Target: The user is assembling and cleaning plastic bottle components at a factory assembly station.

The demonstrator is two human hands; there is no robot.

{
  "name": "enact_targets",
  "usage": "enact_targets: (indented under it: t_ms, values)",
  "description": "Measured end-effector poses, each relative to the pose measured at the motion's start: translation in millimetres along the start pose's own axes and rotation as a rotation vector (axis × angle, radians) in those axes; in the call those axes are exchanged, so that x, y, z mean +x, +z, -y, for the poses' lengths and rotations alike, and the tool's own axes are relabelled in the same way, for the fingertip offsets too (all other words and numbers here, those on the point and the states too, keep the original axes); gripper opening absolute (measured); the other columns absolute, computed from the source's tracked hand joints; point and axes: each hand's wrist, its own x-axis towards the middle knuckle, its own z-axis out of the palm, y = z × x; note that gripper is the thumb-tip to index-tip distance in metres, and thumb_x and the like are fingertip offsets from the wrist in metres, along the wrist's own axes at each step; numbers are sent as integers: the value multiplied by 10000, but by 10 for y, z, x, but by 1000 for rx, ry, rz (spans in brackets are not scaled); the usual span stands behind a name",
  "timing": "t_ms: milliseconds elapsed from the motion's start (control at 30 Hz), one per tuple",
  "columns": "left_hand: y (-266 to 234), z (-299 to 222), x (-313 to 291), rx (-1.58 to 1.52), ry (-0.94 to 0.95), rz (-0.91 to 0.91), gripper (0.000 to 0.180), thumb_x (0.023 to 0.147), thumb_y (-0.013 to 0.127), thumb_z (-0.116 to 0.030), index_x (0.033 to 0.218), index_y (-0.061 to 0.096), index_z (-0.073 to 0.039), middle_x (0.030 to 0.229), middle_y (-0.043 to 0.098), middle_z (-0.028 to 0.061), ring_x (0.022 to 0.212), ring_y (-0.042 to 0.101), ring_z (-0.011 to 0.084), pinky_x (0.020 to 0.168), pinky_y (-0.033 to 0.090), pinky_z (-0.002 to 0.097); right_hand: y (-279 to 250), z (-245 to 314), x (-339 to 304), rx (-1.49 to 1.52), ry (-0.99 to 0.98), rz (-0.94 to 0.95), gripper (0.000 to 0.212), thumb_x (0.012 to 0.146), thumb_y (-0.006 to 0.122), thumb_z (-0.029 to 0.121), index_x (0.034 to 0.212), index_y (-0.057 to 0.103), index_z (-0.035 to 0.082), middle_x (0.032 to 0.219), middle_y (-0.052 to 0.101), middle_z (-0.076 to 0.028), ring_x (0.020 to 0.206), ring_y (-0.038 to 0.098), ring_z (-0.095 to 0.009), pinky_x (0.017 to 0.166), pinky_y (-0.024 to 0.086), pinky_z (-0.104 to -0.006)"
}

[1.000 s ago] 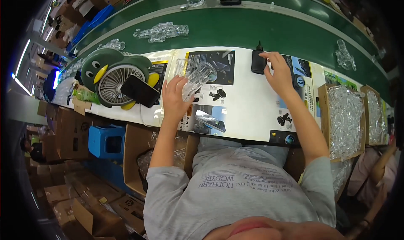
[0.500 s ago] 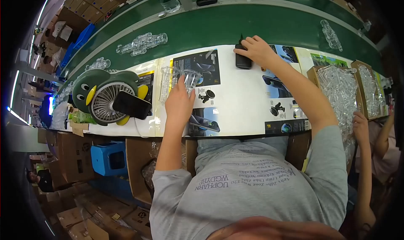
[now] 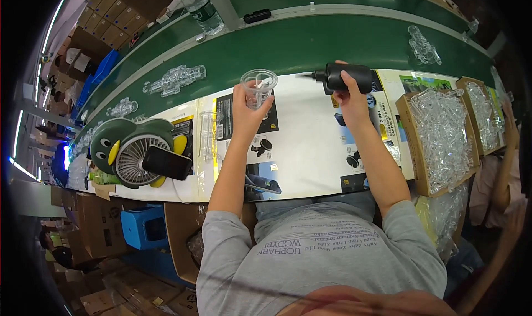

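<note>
My left hand (image 3: 248, 112) is closed around a clear plastic cup-like part (image 3: 259, 82), its round rim facing up. In my right hand (image 3: 353, 106) is a black squeeze bottle (image 3: 354, 77), lying on its side with its thin nozzle pointing left. The nozzle tip is apart from the clear part. Below both hands lies a white printed sheet (image 3: 302, 149) with pictures of phone mounts. Another clear tube-shaped part (image 3: 208, 136) rests on the sheet, left of my left forearm.
At left a green penguin-shaped fan (image 3: 136, 155) has a dark phone (image 3: 167, 163) leaning on it. Clear assemblies (image 3: 175, 80) lie on the green belt (image 3: 299, 44). At right stand cardboard boxes (image 3: 424, 149) of clear parts, with another person's arm (image 3: 507, 133) beside them.
The right hand has lifted the black bottle off the sheet and tipped it sideways. My left hand has picked up one clear part and raised it; the view has shifted slightly.
</note>
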Motion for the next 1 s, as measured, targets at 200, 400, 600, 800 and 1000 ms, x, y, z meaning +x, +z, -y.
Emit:
enact_targets:
  t_ms: [200,400,600,800,1000]
  values:
    - [163,-7,-115,-117,130,-98,412,688,719,-48,1029,490,-26,1046,563,101,961,568,207,827,463,305,151,-40,-203,-153,-110,8,332,798,594,233,1080,568,60,879,582,-2,681,498,-32,527,364,-167]
    - [123,20,-65,-189,230,-121,411,728,687,-26,1080,476,-26,1090,590,128,988,578,189,860,449,279,252,-105,-300,-175,-205,88,290,801,559,142,1062,538,18,1055,582,-85,857,561,-102,692,464,-215]
    - [117,21,-90,-102,258,-111,391,735,689,-39,1076,497,-40,1084,584,114,1001,577,222,865,450,297,197,-134,-280,-233,-158,116,293,800,563,137,1062,535,10,1063,574,-97,883,560,-121,753,477,-244]
    - [124,19,-112,-107,294,-103,389,731,698,-42,1068,504,-37,1058,574,113,1022,569,237,866,457,315,192,-156,-296,-231,-135,113,297,799,569,139,1065,538,12,1053,580,-93,876,561,-119,754,474,-243]
    - [128,-26,-105,-69,311,-88,387,721,691,-9,1063,512,-35,1046,575,119,1025,565,238,847,471,318,221,-169,-280,-227,-209,70,252,786,612,228,993,629,85,776,603,23,622,497,-5,478,342,-164]
